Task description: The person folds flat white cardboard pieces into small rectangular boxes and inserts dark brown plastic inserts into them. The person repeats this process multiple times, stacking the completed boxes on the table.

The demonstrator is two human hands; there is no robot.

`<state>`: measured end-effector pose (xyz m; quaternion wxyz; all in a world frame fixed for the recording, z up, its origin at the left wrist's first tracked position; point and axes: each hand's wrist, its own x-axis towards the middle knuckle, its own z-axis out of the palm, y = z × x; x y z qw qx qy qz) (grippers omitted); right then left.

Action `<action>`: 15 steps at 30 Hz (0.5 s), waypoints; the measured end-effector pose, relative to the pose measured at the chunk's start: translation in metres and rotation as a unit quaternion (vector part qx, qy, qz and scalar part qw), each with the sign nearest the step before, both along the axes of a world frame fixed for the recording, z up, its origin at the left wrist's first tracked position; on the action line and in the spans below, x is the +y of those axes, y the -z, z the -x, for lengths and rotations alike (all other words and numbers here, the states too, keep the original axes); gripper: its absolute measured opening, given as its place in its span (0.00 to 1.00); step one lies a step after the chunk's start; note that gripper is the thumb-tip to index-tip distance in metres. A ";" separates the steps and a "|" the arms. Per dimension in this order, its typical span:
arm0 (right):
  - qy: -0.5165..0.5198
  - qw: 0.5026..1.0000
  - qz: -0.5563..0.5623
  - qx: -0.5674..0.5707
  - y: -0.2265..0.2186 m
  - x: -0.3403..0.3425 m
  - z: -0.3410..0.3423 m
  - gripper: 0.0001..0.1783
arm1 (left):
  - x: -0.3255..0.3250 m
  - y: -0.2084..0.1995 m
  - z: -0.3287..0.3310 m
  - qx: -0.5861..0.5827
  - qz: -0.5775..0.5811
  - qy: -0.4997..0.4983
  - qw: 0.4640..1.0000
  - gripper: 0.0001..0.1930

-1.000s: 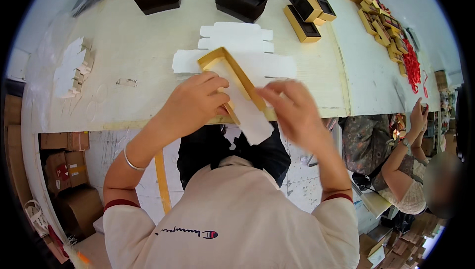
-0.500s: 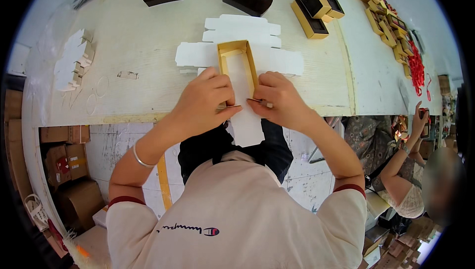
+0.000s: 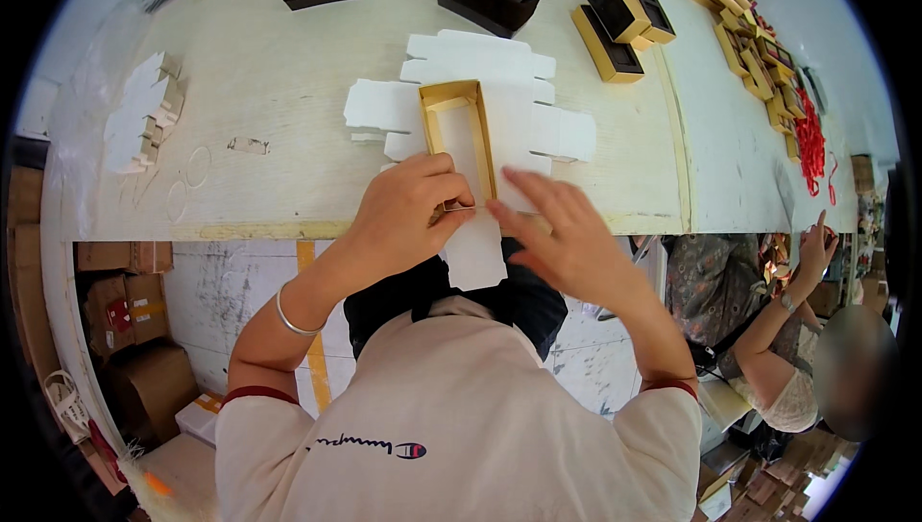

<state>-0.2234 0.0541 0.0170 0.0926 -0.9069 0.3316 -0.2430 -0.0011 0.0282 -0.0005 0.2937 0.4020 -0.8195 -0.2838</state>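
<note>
Head view shows the left hand (image 3: 408,210) with fingers pinching the near end of the gold tray (image 3: 459,138) to steady it on the white card blank (image 3: 499,90) on the tabletop (image 3: 288,71), while the right hand (image 3: 567,243), fingers released and spread, hovers just beside it.

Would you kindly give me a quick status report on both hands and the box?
Left hand gripping near end of narrow gold cardboard tray. Right hand open, fingers spread, resting by tray corner. Tray sits on flat white die-cut card sheets. Nothing obstructing.
</note>
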 end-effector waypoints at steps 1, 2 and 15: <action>-0.025 0.999 0.018 -0.016 0.011 0.001 -0.001 0.18 | -0.001 -0.002 0.000 -0.003 -0.009 0.001 1.000 0.06; -0.050 0.998 0.036 -0.033 0.017 0.002 -0.002 0.15 | -0.001 -0.006 0.000 0.004 -0.035 0.013 0.999 0.06; 0.111 0.938 -0.124 -0.303 0.035 -0.010 -0.038 0.18 | -0.004 -0.006 -0.002 0.085 -0.107 -0.028 0.990 0.11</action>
